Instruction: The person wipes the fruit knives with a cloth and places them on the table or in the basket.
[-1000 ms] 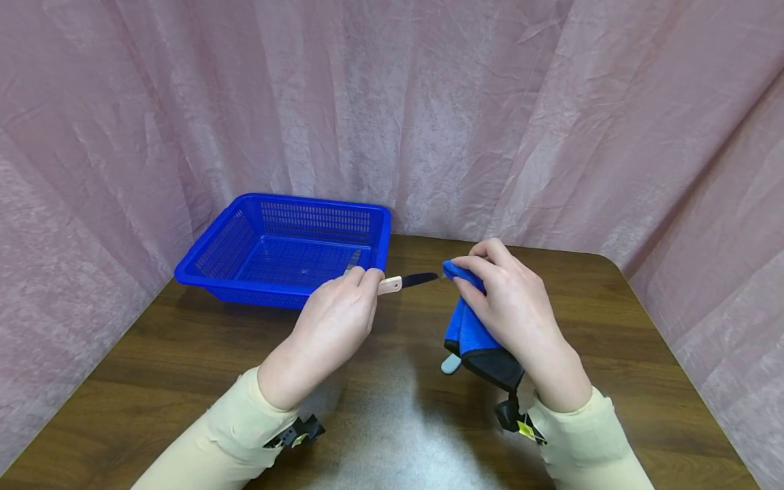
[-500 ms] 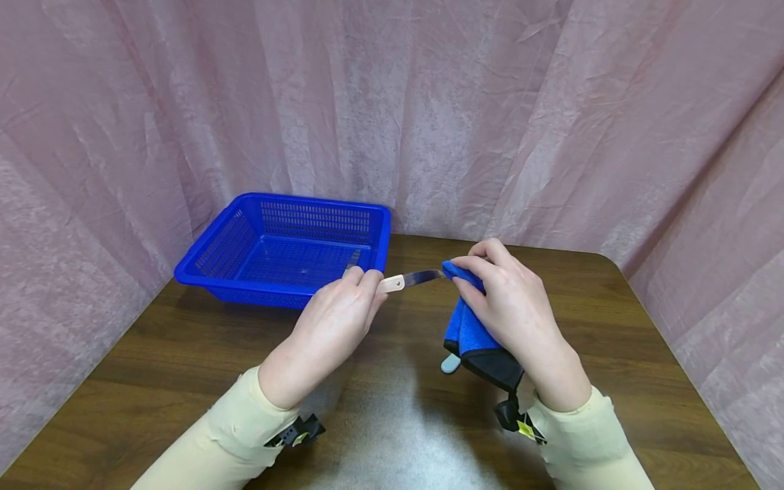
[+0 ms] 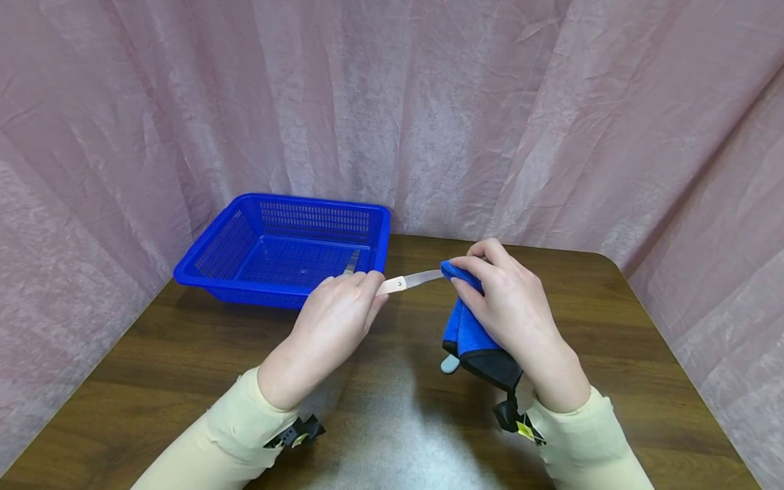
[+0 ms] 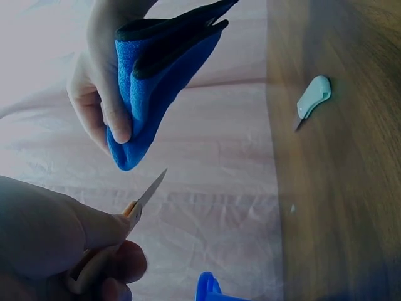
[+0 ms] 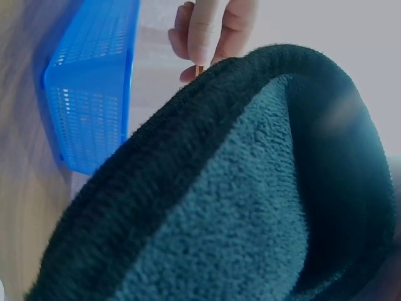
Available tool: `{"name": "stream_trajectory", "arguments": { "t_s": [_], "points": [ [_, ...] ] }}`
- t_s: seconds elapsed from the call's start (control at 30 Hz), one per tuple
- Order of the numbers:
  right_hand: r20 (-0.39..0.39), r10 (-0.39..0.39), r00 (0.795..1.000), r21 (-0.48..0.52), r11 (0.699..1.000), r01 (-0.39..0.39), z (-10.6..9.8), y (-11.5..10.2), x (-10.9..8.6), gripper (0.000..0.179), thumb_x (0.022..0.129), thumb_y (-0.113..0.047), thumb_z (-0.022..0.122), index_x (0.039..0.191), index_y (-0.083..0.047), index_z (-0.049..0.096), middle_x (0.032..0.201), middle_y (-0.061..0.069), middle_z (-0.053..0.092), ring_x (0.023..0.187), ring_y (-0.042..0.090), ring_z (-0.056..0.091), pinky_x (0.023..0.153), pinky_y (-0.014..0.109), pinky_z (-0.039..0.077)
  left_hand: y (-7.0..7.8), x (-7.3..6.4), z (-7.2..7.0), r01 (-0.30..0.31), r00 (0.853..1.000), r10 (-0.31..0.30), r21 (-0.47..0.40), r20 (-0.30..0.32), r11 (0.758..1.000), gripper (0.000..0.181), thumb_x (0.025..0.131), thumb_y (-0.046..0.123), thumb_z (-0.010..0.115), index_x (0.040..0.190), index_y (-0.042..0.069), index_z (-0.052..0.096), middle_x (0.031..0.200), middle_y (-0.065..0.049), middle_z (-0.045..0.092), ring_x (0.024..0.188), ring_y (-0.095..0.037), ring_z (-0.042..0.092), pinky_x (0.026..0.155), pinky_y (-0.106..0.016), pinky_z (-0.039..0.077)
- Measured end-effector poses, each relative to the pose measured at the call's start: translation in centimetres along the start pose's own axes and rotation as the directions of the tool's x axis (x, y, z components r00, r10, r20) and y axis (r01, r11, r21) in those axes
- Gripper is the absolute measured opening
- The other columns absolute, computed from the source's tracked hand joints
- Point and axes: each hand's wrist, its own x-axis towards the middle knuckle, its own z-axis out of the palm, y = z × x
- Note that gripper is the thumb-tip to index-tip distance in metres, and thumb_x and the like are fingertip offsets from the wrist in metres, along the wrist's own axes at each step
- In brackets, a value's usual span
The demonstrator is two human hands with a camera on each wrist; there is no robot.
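My left hand (image 3: 337, 306) grips a pocket knife (image 3: 393, 285) by its pale handle, with the blade pointing right. In my right hand (image 3: 511, 292) is a folded blue cloth (image 3: 471, 330) with black edging, pinched between thumb and fingers. Seen from the head, the blade tip meets the cloth's edge, but the left wrist view shows the blade (image 4: 152, 188) a little below the cloth (image 4: 141, 113), apart from it. A second small knife with a mint-green handle (image 4: 315, 95) lies on the table, partly hidden under the cloth in the head view.
A blue plastic basket (image 3: 282, 291) stands at the back left, behind my left hand. Inside it lies another knife (image 3: 352, 261), its lower part hidden by the hand. Pink curtains (image 3: 429, 122) hang behind the wooden table (image 3: 612, 327).
The knife's blade has turned from dark to bright, so its flat side now faces differently. Both hands have stayed nearly in place, the cloth shifting only slightly left.
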Motion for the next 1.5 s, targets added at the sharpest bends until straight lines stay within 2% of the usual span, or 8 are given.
{"name": "stream_trajectory", "arguments": {
  "t_s": [0.27, 0.4, 0.6, 0.97, 1.5],
  "points": [
    [-0.019, -0.030, 0.999, 0.003, 1.000, 0.030, 0.0, -0.1, 0.0, 0.030, 0.096, -0.012, 0.086, 0.126, -0.010, 0.083, 0.120, 0.007, 0.067, 0.094, 0.026, 0.070, 0.077, 0.048, 0.059, 0.1, 0.0, 0.0, -0.021, 0.998, 0.024, 0.046, -0.061, 0.999, 0.027, 0.104, 0.020, 0.079, 0.094, 0.007, 0.058, 0.069, -0.002, 0.058, 0.063, -0.028, 0.054, 0.058, -0.038, 0.038],
    [-0.024, -0.034, 0.999, 0.003, 0.999, 0.034, 0.0, -0.2, 0.0, 0.030, 0.097, -0.013, 0.086, 0.126, -0.010, 0.083, 0.119, 0.007, 0.067, 0.094, 0.025, 0.070, 0.077, 0.048, 0.059, 0.1, 0.0, 0.1, -0.037, 0.996, 0.041, 0.050, -0.079, 0.998, 0.023, 0.104, 0.019, 0.078, 0.095, 0.005, 0.062, 0.080, -0.006, 0.060, 0.071, -0.031, 0.055, 0.062, -0.040, 0.043],
    [-0.016, -0.041, 0.999, 0.003, 0.999, 0.041, 0.1, -0.4, 0.0, 0.030, 0.098, -0.014, 0.086, 0.127, -0.010, 0.082, 0.120, 0.007, 0.066, 0.093, 0.025, 0.070, 0.077, 0.048, 0.059, 0.1, 0.1, 0.2, -0.032, 0.997, 0.034, 0.020, -0.073, 0.999, 0.018, 0.103, 0.016, 0.078, 0.096, 0.003, 0.068, 0.094, -0.011, 0.059, 0.078, -0.034, 0.052, 0.069, -0.043, 0.047],
    [-0.008, -0.046, 0.999, 0.001, 0.999, 0.046, 0.4, -0.8, 0.0, 0.031, 0.097, -0.016, 0.087, 0.127, -0.011, 0.082, 0.119, 0.006, 0.066, 0.093, 0.024, 0.069, 0.077, 0.046, 0.059, 0.2, 0.2, 0.0, -0.037, 0.998, 0.037, -0.005, -0.054, 0.999, 0.014, 0.102, 0.015, 0.081, 0.100, 0.005, 0.072, 0.093, -0.008, 0.058, 0.079, -0.033, 0.053, 0.070, -0.042, 0.045],
    [-0.022, -0.149, 0.989, 0.031, 0.988, 0.149, 1.5, -1.6, -0.2, 0.025, 0.096, -0.014, 0.087, 0.121, -0.012, 0.083, 0.118, 0.005, 0.067, 0.093, 0.022, 0.068, 0.073, 0.042, 0.058, 0.6, 0.2, 0.2, -0.054, 0.997, 0.053, -0.019, -0.052, 0.998, 0.016, 0.101, 0.016, 0.083, 0.098, 0.004, 0.073, 0.086, -0.007, 0.051, 0.075, -0.031, 0.050, 0.068, -0.042, 0.044]
  ]
}}
